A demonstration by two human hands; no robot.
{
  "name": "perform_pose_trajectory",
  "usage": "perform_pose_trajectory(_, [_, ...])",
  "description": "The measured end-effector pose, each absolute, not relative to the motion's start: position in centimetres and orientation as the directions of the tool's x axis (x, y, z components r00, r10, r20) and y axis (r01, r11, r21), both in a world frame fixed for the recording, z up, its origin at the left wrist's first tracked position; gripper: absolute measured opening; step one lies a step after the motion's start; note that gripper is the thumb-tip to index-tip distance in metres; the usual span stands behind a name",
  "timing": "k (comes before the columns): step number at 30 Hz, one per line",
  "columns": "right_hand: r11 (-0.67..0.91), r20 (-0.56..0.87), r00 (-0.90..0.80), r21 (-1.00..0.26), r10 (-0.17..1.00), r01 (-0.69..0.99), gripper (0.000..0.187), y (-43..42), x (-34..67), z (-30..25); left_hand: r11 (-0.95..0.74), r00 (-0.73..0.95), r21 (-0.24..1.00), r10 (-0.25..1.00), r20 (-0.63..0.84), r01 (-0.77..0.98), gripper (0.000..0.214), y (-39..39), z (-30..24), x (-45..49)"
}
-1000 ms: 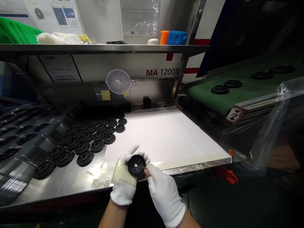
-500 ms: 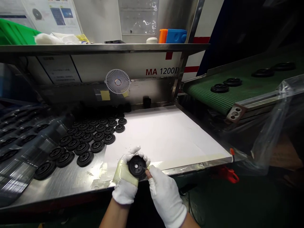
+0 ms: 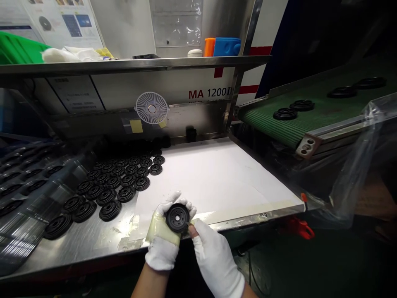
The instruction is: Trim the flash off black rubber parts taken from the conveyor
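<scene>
Both my hands wear white gloves. My left hand [image 3: 163, 240] is closed round a round black ribbed disc [image 3: 177, 218] and holds it up facing me, over the front edge of the steel bench [image 3: 93, 240]. My right hand [image 3: 214, 258] is pinched at the disc's lower right rim, its fingertips pressed together on something too small to name. Yellowish tape wraps my left glove's palm. Several matching black discs [image 3: 119, 182] lie in rows on the bench to the left.
A white sheet [image 3: 217, 178] covers the bench's right half. A green conveyor [image 3: 294, 124] at the right carries more black discs. A clear plastic bag [image 3: 359, 165] hangs at the right. Trays of discs [image 3: 27, 182] sit at the left. A small white fan [image 3: 151, 107] hangs under the shelf.
My hands keep their grip on the disc, which has turned slightly. The view has shifted a little.
</scene>
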State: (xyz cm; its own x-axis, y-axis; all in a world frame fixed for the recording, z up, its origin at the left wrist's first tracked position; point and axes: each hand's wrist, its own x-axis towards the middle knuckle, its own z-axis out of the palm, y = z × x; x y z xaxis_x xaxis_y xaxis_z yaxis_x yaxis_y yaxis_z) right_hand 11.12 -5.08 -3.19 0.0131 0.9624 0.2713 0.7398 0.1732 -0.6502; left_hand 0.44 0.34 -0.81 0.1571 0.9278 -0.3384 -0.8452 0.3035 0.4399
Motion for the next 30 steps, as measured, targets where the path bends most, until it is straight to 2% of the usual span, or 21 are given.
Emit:
perform_pose_trajectory(4, [0.124,0.232,0.069,-0.721,0.970,0.682,0.032,-4.8,12.6,-2.4,0.320,0.157,0.394,0.906,-0.392,-0.862,0.021,0.5,-0.9,0.3])
perform_pose_trajectory(8, [0.065,0.165,0.070,-0.691,0.984,0.720,0.032,-4.8,14.3,-0.8,0.296,0.155,0.366,0.916,-0.369,-0.882,0.018,0.7,-1.0,0.2])
perform_pose_trajectory(11, [-0.021,0.014,0.037,-0.608,0.999,0.793,0.025,-5.0,15.2,1.0,0.309,0.158,0.376,0.911,-0.382,-0.874,0.022,0.8,-1.1,0.2])
perform_pose_trajectory(13, [-0.064,-0.094,0.011,-0.580,0.995,0.812,0.030,-5.4,15.5,2.1,0.318,0.142,0.393,0.899,-0.414,-0.863,0.029,1.0,-1.1,0.2])
perform_pose_trajectory(15, [-0.040,-0.138,-0.054,-0.601,0.989,0.798,0.032,-5.9,15.8,2.6,0.322,0.134,0.416,0.897,-0.421,-0.850,0.035,1.1,-0.9,0.3])
perform_pose_trajectory(17, [0.063,-0.078,-0.148,-0.648,0.986,0.759,0.038,-6.5,16.2,2.4,0.327,0.135,0.444,0.902,-0.411,-0.834,0.038,1.1,-0.8,0.5])
perform_pose_trajectory(20, [0.229,0.090,-0.231,-0.682,0.969,0.695,0.054,-6.9,17.2,1.4,0.335,0.123,0.469,0.896,-0.426,-0.817,0.039,1.0,-0.6,0.9])
perform_pose_trajectory(23, [0.295,0.134,-0.284,-0.695,0.949,0.656,0.047,-6.6,18.2,1.2,0.396,0.149,0.483,0.869,-0.471,-0.781,0.039,0.5,-0.5,1.3])
perform_pose_trajectory(26, [0.258,0.101,-0.246,-0.585,0.964,0.769,0.024,-5.5,19.0,2.6,0.455,0.189,0.549,0.861,-0.473,-0.701,0.041,-0.7,0.0,1.8])
perform_pose_trajectory(30, [0.234,0.055,-0.228,-0.323,0.972,0.917,0.033,-3.7,19.4,5.0,0.472,0.174,0.639,0.864,-0.472,-0.607,0.039,-2.3,0.9,1.9])
